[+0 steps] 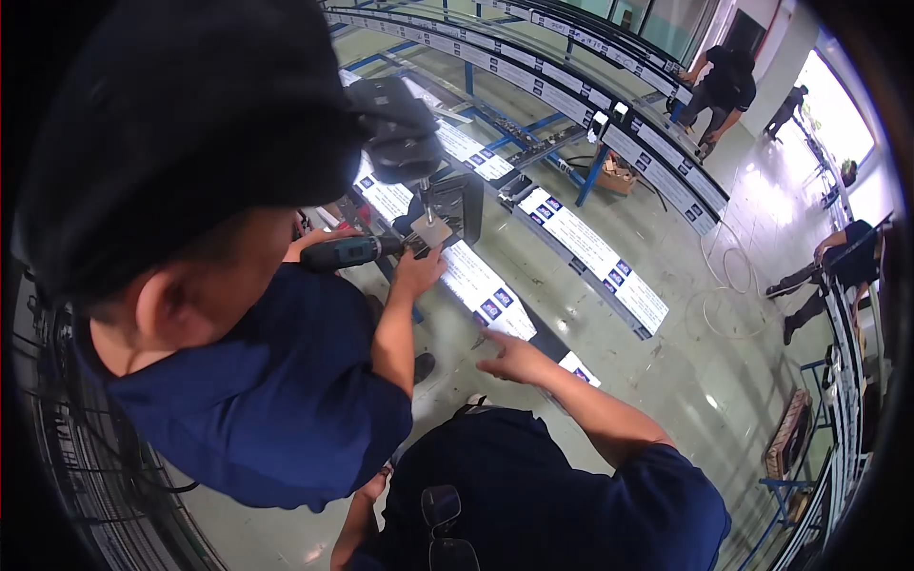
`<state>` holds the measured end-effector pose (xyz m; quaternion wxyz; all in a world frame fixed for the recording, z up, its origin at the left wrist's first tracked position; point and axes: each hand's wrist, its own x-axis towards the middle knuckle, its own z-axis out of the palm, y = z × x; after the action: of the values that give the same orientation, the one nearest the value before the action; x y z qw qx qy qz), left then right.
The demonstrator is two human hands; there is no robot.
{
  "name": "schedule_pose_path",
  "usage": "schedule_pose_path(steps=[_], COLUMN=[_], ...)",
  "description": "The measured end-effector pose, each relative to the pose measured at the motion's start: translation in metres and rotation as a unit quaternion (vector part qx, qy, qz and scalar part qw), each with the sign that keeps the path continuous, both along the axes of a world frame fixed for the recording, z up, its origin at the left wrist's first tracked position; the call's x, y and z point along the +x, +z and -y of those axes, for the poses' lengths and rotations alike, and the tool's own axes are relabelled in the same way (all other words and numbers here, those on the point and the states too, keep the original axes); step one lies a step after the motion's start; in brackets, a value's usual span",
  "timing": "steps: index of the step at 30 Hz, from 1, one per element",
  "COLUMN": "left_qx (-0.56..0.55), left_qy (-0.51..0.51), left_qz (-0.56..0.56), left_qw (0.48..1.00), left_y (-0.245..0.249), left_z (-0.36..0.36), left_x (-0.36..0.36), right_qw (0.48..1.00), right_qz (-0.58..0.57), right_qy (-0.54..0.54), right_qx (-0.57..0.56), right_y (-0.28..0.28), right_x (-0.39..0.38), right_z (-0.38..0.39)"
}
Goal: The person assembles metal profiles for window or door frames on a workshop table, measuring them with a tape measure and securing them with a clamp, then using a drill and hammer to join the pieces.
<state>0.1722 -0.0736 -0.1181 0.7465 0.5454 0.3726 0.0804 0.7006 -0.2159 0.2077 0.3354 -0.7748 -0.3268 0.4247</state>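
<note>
- Near the close end of the rail (476,281), my right hand (514,360) lies with its fingers loosely spread and the forefinger stretched out to the left. It grips nothing, and I cannot tell whether it touches the rail's edge or hovers just off it.
- That rail runs slantwise across my view, from upper left to lower right, with white labels along it. My hand sits by its lower right stretch, so most of the rail lies up and left of my fingertips.
- My left hand is hidden and I cannot tell its state. Only the left forearm (360,514) shows beside my chest, so the right hand is the one near the rail.
- Up the rail from my hand, a co-worker (276,381) in a blue shirt and black cap holds a drill (347,252) crosswise to the rail. Its bit points at a small plate (433,230), and the co-worker's other hand (419,271) is just below that plate.
- Just behind the plate stands a dark housing (462,205).
- A second rail (595,249) runs alongside the first, farther from me. Beyond it a box (617,176) and a looped cable (728,285) lie on the floor.
- Glasses (443,509) hang at my shirt front.
- Other people stand well apart at the far right.
</note>
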Motion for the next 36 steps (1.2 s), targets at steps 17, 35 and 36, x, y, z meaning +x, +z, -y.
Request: schedule_pose_path(steps=[17, 35, 36], left_qx=[0.076, 0.097, 0.120], left_qy=[0.043, 0.146, 0.116], left_qz=[-0.389, 0.219, 0.314], left_qw=[0.917, 0.960, 0.935], left_y=[0.107, 0.452, 0.494], left_z=[0.032, -0.319, -0.339], left_x=[-0.269, -0.256, -0.253], right_qw=[0.819, 0.922, 0.931], right_qz=[0.004, 0.153, 0.149], right_qy=[0.237, 0.216, 0.199], right_qx=[-0.523, -0.283, -0.266], right_y=[-0.192, -0.295, -0.303], right_x=[-0.232, -0.455, -0.465], right_z=[0.004, -0.313, -0.341])
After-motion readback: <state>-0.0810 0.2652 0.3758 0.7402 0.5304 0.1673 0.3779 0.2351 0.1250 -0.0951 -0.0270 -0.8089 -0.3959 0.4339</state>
